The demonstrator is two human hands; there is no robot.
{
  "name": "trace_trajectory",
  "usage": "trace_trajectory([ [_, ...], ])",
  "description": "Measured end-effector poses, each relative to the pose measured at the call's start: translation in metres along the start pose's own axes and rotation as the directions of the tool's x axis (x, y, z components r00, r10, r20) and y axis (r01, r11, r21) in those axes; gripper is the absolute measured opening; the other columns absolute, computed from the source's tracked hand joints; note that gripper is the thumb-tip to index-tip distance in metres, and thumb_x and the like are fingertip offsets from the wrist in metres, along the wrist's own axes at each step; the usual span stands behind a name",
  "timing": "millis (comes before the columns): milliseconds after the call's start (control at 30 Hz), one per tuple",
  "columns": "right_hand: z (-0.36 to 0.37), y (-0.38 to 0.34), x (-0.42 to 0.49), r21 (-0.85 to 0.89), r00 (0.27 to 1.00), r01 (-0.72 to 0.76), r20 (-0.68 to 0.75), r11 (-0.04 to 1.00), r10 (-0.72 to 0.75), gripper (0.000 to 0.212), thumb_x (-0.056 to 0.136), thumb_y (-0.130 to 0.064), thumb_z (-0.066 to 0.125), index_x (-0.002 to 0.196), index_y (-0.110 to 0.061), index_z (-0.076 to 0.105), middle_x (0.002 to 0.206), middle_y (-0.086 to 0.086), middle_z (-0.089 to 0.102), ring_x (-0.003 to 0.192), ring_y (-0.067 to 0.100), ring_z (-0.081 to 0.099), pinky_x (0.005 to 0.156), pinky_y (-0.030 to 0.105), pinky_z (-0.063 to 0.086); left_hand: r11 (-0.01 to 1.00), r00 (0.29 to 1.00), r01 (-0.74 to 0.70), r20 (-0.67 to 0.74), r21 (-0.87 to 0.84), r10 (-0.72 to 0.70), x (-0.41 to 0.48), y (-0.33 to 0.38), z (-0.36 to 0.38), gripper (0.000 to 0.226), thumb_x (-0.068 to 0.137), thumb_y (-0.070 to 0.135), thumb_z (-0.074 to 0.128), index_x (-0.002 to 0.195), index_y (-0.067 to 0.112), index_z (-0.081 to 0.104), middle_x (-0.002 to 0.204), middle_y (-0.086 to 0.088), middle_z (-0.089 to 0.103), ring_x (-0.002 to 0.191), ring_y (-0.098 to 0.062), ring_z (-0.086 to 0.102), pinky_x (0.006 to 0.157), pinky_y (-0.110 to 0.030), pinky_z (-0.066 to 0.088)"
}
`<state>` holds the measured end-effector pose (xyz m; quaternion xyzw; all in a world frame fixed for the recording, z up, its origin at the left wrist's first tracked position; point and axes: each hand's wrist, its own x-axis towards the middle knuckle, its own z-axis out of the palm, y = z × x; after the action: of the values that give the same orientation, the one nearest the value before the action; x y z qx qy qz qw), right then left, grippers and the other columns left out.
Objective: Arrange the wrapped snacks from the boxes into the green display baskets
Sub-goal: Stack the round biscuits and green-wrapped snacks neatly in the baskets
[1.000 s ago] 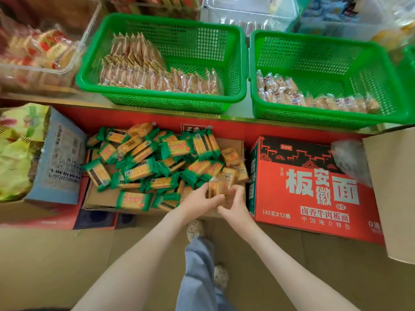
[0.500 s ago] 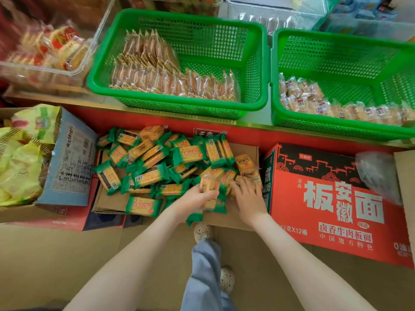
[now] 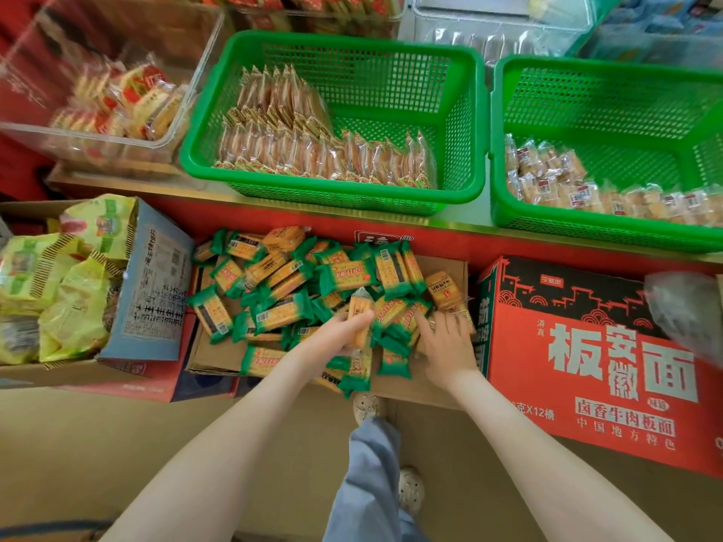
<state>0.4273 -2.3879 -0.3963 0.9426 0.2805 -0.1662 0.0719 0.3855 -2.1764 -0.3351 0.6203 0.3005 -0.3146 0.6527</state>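
Note:
Several green-and-orange wrapped snacks (image 3: 340,273) lie heaped on an open cardboard box (image 3: 450,267) on the floor. My left hand (image 3: 336,338) grips a small stack of clear-wrapped orange snacks (image 3: 358,318) over the heap. To its right, my right hand (image 3: 446,346) lies spread on the wrapped snacks at the box's right side. On the shelf above stand two green baskets. The left basket (image 3: 465,123) holds rows of orange snacks (image 3: 313,150). Along the front of the right basket (image 3: 610,224) sit small clear-wrapped snacks (image 3: 555,178).
A red printed carton (image 3: 610,361) stands right of the open box. A blue box (image 3: 156,279) with yellow-green bags sits to the left. Clear plastic bins (image 3: 117,99) with other snacks are on the shelf. My leg and shoes are on the tan floor below.
My left hand has lifted slightly with the stack it holds. My right hand left the stack and moved right, down onto the snacks. The view shifted left and closer.

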Motion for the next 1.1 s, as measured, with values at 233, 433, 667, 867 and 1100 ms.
trace_trajectory([
  [233,-0.054,0.010,-0.044,0.449,0.990,0.024,-0.137,0.893,0.042,0.061,0.069,-0.023,0.057,0.123,-0.020,0.031,0.124,0.010,0.042,0.116,0.031,0.041,0.098,0.044,0.031,0.996,0.994,0.033,0.111,-0.080,-0.024,-0.006,0.017,0.012,0.047,0.089,0.040,0.063,0.128,0.019,0.047,0.118,-0.002,0.062,0.107,-0.017,0.061,0.090,-0.031,0.051],
  [433,-0.144,0.035,-0.051,0.814,0.973,0.217,-0.227,0.539,-0.050,0.068,0.080,-0.012,0.065,0.126,-0.035,0.020,0.134,-0.011,0.024,0.129,0.016,0.036,0.106,0.033,0.041,0.984,0.879,-0.014,0.467,-0.175,0.095,-0.024,0.075,0.041,0.044,0.086,0.034,0.064,0.124,0.012,0.056,0.114,-0.009,0.067,0.103,-0.022,0.063,0.094,-0.038,0.049],
  [667,-0.219,0.088,-0.039,0.860,0.955,0.285,-0.294,0.423,-0.046,0.056,0.086,-0.009,0.065,0.134,-0.026,0.039,0.142,-0.010,0.030,0.137,0.019,0.034,0.105,0.047,0.043,0.943,0.811,-0.256,0.483,-0.214,0.330,-0.027,0.175,0.072,0.039,0.083,0.022,0.071,0.120,0.019,0.057,0.104,-0.002,0.069,0.093,-0.018,0.065,0.075,-0.030,0.055],
  [867,-0.251,0.148,-0.022,0.992,0.978,0.084,-0.101,0.098,0.184,0.087,0.088,-0.021,0.067,0.150,-0.039,0.009,0.145,-0.031,0.020,0.121,-0.028,0.030,0.094,0.000,0.034,0.855,0.814,-0.513,0.361,0.080,0.455,-0.014,0.238,0.131,0.047,0.080,0.014,0.075,0.113,0.030,0.046,0.096,-0.002,0.068,0.075,-0.003,0.065,0.064,-0.018,0.051],
  [1100,-0.266,0.250,0.032,0.992,0.990,-0.111,0.105,0.062,0.090,0.087,0.069,-0.013,0.084,0.140,-0.024,0.036,0.118,0.001,0.061,0.101,0.016,0.065,0.089,0.029,0.050,0.734,0.795,-0.605,0.285,0.308,0.536,0.031,0.289,0.191,0.082,0.073,0.017,0.081,0.123,0.022,0.015,0.102,0.004,0.055,0.084,-0.007,0.057,0.073,-0.024,0.050],
])
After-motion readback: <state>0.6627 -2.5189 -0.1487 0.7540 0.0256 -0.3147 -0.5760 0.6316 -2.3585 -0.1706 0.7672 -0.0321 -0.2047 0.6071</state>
